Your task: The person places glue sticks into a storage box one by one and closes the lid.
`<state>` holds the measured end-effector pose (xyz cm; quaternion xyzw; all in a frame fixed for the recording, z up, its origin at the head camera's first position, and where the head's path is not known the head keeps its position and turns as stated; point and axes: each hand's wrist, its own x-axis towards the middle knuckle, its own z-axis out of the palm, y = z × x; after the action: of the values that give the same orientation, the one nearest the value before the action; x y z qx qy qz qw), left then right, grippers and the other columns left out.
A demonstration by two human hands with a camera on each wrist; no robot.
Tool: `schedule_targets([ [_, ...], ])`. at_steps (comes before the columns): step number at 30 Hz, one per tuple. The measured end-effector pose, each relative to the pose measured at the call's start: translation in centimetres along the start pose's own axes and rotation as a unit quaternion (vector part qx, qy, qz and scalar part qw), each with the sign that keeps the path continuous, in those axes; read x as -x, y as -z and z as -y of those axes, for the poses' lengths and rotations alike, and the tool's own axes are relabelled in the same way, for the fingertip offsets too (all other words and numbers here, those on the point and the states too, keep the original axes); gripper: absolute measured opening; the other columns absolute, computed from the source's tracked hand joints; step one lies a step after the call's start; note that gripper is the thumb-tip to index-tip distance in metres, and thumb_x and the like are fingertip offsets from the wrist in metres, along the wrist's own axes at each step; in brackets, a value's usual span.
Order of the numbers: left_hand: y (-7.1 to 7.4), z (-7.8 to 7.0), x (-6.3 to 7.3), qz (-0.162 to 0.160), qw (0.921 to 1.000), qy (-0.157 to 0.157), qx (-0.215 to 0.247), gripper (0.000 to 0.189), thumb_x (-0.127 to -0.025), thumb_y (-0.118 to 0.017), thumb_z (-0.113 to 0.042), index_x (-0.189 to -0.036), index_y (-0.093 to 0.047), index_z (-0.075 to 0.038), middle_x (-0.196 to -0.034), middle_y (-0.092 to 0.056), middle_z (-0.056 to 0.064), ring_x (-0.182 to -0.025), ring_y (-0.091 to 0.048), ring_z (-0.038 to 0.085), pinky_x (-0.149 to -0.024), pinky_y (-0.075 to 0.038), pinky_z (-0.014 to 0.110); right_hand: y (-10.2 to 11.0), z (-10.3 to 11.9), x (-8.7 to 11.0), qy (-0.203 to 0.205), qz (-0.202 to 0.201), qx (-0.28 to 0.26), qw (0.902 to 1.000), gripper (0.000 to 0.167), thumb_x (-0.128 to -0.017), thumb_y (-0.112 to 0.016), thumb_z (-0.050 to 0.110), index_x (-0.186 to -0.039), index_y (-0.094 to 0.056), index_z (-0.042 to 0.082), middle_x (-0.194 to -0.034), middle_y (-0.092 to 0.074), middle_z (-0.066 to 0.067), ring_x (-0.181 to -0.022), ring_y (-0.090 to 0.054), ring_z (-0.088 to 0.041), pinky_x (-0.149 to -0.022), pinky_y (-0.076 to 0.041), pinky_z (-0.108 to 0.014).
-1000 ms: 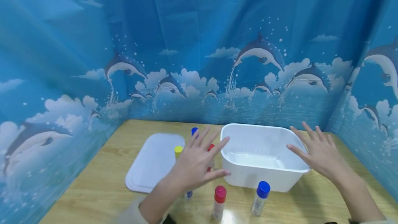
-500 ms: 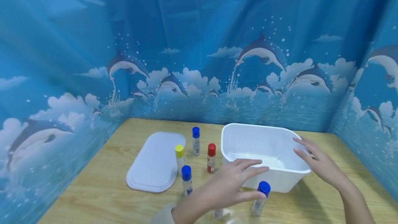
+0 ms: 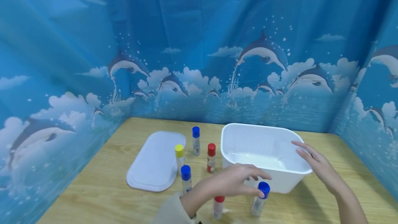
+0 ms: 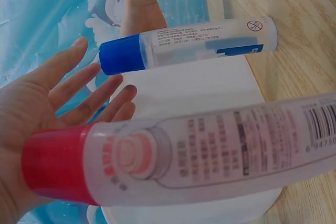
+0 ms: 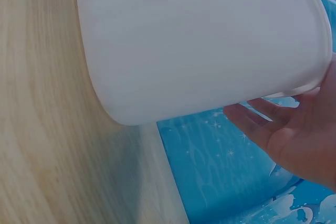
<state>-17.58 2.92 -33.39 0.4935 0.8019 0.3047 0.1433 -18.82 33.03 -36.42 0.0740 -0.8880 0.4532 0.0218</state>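
The blue-topped tube (image 3: 258, 206) nearest you stands upright on the table (image 3: 102, 191), in front of the white tub (image 3: 287, 180), with its cap up and its long axis running straight from cap to tabletop. Your left hand (image 3: 237, 182) is clearly the nearer one, and the tube lies just off its fingertips, to your right: in the head view your thumb overlaps the near left side of the cap and your index finger reaches above it. The left wrist view sets the cap at the ends of your spread, loosely bent fingers; whether any tip touches it, you cannot tell from here. Nothing is gripped in that hand. The relation that seems to count is the cap against the gap between your thumb and fingers, which looks almost in line with it. Close under your left wrist, the near red-topped tube (image 3: 218, 208) stands upright, so the hand has little room on that side. Your right hand (image 3: 320, 167) is well apart from the blue-topped tube, at the tub's right-hand rim, fingers relaxed and parted; contact with the rim is unclear. Farther left, the pale lid (image 3: 152, 163) lies flat.
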Motion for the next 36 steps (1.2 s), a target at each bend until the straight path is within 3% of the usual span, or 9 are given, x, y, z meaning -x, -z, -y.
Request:
schedule_targets([
  [4,0.0,0.3,-0.6,0.026,0.9995,-0.005,0.019,0.040,-0.090,-0.061,-0.021,-0.129,-0.054,-0.014,-0.119,-0.057,-0.011,-0.096,-0.052,-0.008,-0.079,-0.042,0.010,-0.1,-0.1,0.0,0.004,-0.003,-0.012,0.9999,0.049,-0.101,-0.035,0.031,-0.140,-0.032,0.002,-0.140,-0.024,-0.031,-0.094,-0.045,0.009,-0.071,-0.046,-0.024],
  [17,-0.2,0.5,-1.3,0.047,0.9984,0.001,0.030,0.035,-0.089,-0.061,-0.014,-0.124,-0.057,-0.010,-0.108,-0.061,-0.010,-0.088,-0.053,-0.009,-0.075,-0.041,0.007,-0.2,-0.3,0.1,0.017,-0.011,-0.019,0.9996,0.046,-0.101,-0.035,0.031,-0.140,-0.035,0.005,-0.139,-0.026,-0.030,-0.094,-0.046,0.009,-0.071,-0.045,-0.022],
  [26,-0.1,0.2,-1.4,0.043,0.9990,-0.006,0.013,0.033,-0.087,-0.064,-0.013,-0.119,-0.060,-0.010,-0.103,-0.063,-0.009,-0.087,-0.054,-0.008,-0.075,-0.041,0.007,-0.2,-0.3,0.2,0.023,-0.011,-0.020,0.9995,0.047,-0.100,-0.035,0.032,-0.139,-0.036,0.007,-0.139,-0.025,-0.031,-0.094,-0.045,0.009,-0.072,-0.045,-0.021],
  [36,0.7,-0.9,-1.5,0.016,0.9994,-0.018,-0.024,0.031,-0.086,-0.065,-0.017,-0.117,-0.062,-0.010,-0.100,-0.065,-0.009,-0.084,-0.054,-0.010,-0.073,-0.042,0.006,0.0,-0.2,0.0,-0.003,0.004,-0.023,0.9997,0.051,-0.101,-0.033,0.034,-0.141,-0.030,0.003,-0.142,-0.022,-0.031,-0.092,-0.044,0.011,-0.074,-0.045,-0.027],
])
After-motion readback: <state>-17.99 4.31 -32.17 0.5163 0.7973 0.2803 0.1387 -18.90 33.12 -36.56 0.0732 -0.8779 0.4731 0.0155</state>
